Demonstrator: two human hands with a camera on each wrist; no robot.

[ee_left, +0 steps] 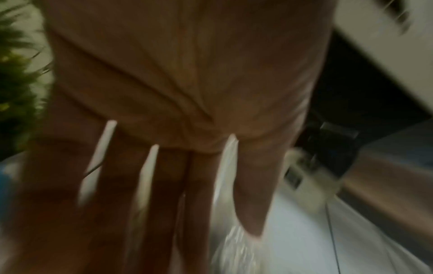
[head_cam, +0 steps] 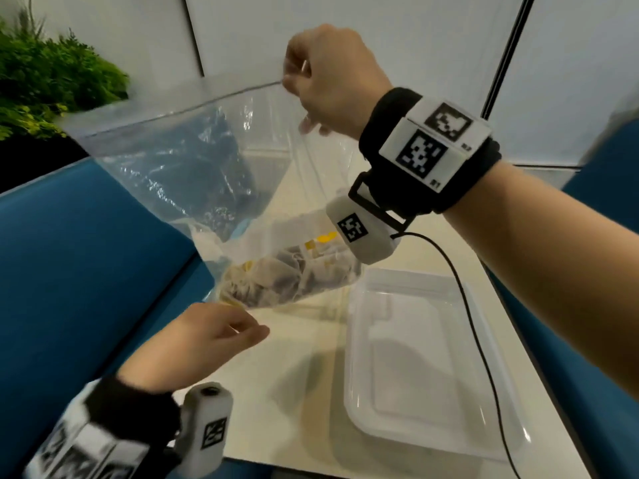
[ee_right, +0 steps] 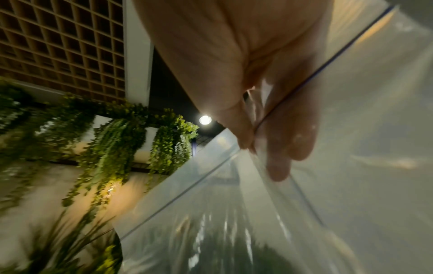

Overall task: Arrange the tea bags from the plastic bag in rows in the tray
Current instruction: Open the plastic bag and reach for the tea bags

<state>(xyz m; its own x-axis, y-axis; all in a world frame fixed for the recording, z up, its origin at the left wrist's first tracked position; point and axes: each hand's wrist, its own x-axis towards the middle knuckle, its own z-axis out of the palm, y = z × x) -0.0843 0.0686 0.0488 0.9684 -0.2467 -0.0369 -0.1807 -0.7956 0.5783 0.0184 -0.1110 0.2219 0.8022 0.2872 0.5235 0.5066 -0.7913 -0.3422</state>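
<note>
A clear plastic bag (head_cam: 193, 160) hangs in the air above the table. My right hand (head_cam: 325, 77) pinches its top edge at the zip strip; in the right wrist view the right hand (ee_right: 255, 129) holds that edge between thumb and fingers. Several tea bags (head_cam: 287, 274) with yellow tags lie bunched in the bag's bottom corner. My left hand (head_cam: 221, 333) is just below that corner with straight fingers, holding nothing; whether it touches the bag I cannot tell. In the blurred left wrist view the left hand (ee_left: 178, 185) has its fingers spread. The clear tray (head_cam: 428, 368) lies on the table at the right, with nothing in it.
The pale table (head_cam: 297, 382) runs between blue seats (head_cam: 76, 271) on both sides. A green plant (head_cam: 45, 77) stands at the back left. A black cable (head_cam: 480, 333) from my right wrist crosses over the tray.
</note>
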